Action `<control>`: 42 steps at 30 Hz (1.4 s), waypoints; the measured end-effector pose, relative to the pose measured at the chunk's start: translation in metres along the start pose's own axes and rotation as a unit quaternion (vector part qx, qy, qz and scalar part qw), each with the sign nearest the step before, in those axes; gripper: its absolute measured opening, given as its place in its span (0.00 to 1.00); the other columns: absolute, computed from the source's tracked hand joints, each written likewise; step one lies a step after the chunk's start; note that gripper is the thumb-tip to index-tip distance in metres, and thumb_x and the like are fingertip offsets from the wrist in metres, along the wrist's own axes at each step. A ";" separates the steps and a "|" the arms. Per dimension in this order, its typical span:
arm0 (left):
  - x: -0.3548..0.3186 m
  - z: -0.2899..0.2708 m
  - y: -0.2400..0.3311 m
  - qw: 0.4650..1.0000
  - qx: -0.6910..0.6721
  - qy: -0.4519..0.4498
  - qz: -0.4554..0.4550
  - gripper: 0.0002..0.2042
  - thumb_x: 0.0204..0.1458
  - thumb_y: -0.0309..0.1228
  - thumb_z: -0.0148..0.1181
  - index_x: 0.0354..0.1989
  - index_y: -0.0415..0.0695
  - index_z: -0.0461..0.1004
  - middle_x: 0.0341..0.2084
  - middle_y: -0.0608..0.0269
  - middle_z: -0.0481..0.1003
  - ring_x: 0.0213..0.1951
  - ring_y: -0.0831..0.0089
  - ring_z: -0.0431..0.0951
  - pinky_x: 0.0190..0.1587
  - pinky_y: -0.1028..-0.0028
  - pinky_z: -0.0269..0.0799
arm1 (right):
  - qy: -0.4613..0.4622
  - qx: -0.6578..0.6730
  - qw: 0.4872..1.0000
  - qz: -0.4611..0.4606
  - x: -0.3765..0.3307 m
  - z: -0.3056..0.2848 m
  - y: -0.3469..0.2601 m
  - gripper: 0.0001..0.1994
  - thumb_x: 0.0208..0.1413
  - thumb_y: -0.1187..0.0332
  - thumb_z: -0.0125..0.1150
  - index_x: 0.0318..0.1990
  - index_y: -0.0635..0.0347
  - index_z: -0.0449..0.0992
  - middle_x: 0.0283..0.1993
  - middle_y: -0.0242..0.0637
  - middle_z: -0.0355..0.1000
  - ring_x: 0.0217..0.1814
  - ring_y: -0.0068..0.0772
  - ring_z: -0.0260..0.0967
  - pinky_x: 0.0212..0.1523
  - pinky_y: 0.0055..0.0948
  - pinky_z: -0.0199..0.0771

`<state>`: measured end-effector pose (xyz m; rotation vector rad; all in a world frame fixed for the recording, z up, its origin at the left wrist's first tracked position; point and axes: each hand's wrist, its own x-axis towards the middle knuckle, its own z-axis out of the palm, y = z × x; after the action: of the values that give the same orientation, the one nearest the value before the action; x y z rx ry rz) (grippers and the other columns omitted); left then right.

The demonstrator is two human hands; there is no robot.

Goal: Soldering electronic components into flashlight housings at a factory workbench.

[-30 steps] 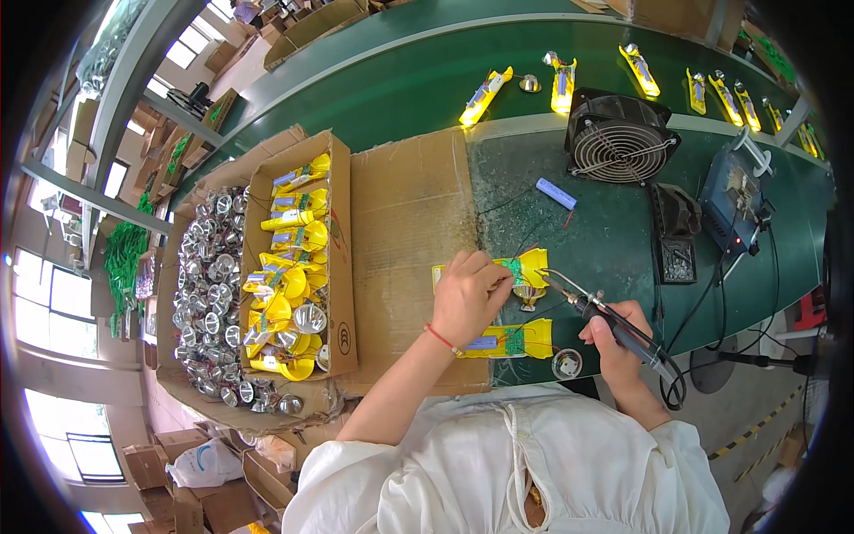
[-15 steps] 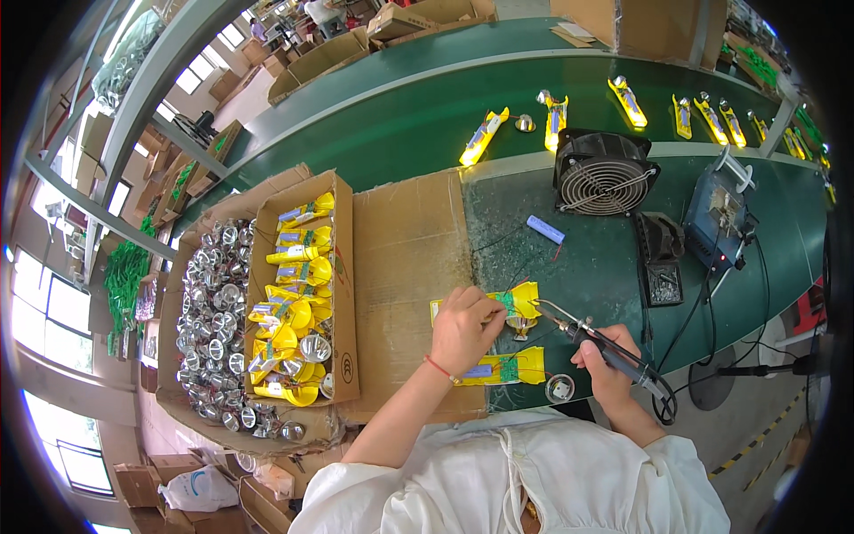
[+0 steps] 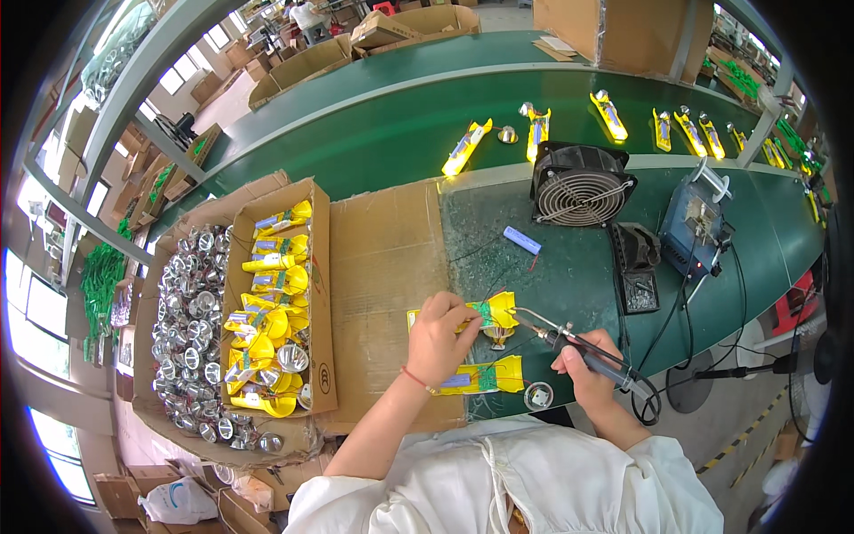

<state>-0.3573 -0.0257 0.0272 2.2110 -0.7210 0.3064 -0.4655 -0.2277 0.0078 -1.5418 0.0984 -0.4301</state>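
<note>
My right hand (image 3: pixel 587 365) grips a soldering iron (image 3: pixel 605 358) by its dark handle. The iron's bent metal tip points left, at the wide end of a yellow plastic lamp housing (image 3: pixel 504 305) with a green circuit board. Over this housing's left part lies my left hand (image 3: pixel 439 338), thumb and fingers pinched beside the board; what they pinch is too small to make out. Just below the board sits a small silvery reflector (image 3: pixel 498 335). Nearer to me is a second yellow housing (image 3: pixel 509 374) holding a blue battery cell and green board, with a round reflector (image 3: pixel 538 396) by its right end.
On the left, a cardboard box (image 3: pixel 322 311) holds several yellow housings beside many loose reflectors (image 3: pixel 191 329). A loose blue cell (image 3: pixel 521 240), black fan (image 3: pixel 583 187), iron stand (image 3: pixel 636 267) and blue soldering station (image 3: pixel 698 222) stand beyond. Yellow lamps (image 3: pixel 608 116) lie on the green belt (image 3: pixel 356 151).
The whole view has shifted slightly, so everything sits a little farther left in the picture. My hands, the soldering iron and the housing keep nearly the same places relative to each other.
</note>
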 end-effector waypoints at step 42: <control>0.005 0.005 0.000 0.992 0.104 -0.054 0.044 0.04 0.33 0.25 0.62 0.20 0.43 0.73 0.25 0.67 0.67 0.30 0.67 0.67 0.33 0.70 0.65 | -0.033 -0.059 0.997 0.041 0.009 0.013 0.001 0.08 0.46 0.72 0.60 0.28 0.67 0.68 0.19 0.36 0.70 0.19 0.19 0.68 0.20 0.19 0.67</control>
<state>-0.3531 -0.0310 0.0258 2.4110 -0.8807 0.3203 -0.4530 -0.2181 0.0093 -1.6612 0.1385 -0.3128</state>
